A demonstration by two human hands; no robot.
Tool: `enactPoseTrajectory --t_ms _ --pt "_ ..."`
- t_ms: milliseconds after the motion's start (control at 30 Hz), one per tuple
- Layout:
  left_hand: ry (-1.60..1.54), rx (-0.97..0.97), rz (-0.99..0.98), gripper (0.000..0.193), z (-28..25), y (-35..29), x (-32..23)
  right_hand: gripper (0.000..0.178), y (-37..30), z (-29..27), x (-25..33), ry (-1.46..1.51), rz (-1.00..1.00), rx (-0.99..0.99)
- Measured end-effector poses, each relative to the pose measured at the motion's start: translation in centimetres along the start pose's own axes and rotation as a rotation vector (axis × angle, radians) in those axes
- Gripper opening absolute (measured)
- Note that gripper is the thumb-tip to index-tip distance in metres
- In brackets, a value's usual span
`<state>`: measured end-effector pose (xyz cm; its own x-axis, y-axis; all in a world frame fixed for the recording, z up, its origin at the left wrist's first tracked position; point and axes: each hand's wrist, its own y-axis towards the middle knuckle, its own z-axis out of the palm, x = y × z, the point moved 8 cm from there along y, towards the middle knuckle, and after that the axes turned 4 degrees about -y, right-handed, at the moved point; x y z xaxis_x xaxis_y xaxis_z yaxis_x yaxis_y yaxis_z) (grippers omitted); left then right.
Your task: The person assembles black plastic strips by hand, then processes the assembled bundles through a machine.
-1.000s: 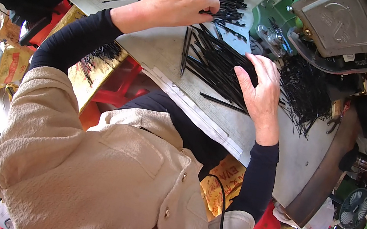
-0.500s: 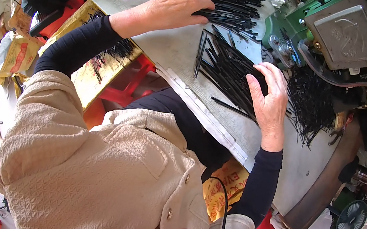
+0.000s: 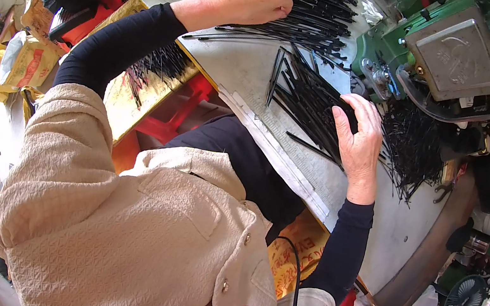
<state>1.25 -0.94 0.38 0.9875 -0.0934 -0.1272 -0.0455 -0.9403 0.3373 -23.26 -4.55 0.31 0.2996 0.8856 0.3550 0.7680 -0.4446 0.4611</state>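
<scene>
My left hand (image 3: 259,1) lies over the far stack of thin black strips (image 3: 316,7), its fingers curled in and pressed together. Whatever its fingertips pinch is hidden beneath them. One long strip sticks out to the left below that wrist. My right hand (image 3: 360,136) rests at the right edge of a nearer pile of straight black strips (image 3: 310,102). Its thumb and fingers stand apart, with nothing visibly gripped between them. To the right of this hand lies a tangled heap of thin black pieces (image 3: 412,147).
A green machine with a grey metal cover plate (image 3: 459,55) stands at the far right of the pale table (image 3: 397,241). Pliers (image 3: 446,190) lie near the tangled heap. Below the table's left edge is a yellow sack (image 3: 123,95) with more black strips. A small fan (image 3: 466,297) is at lower right.
My left hand's fingers have curled in from a more stretched pose, over the far stack. My right hand keeps its place by the nearer pile. The whole view has shifted slightly.
</scene>
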Motion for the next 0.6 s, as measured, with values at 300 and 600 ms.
enactPoseTrajectory --t_ms 300,600 --pt "0.080 0.038 0.019 0.014 0.8 0.5 -0.9 0.028 0.1 0.0 0.0 0.018 0.017 -0.005" --pt "0.073 0.095 -0.011 0.013 0.5 0.8 -1.1 0.028 0.1 0.1 -0.2 0.021 0.039 0.008"
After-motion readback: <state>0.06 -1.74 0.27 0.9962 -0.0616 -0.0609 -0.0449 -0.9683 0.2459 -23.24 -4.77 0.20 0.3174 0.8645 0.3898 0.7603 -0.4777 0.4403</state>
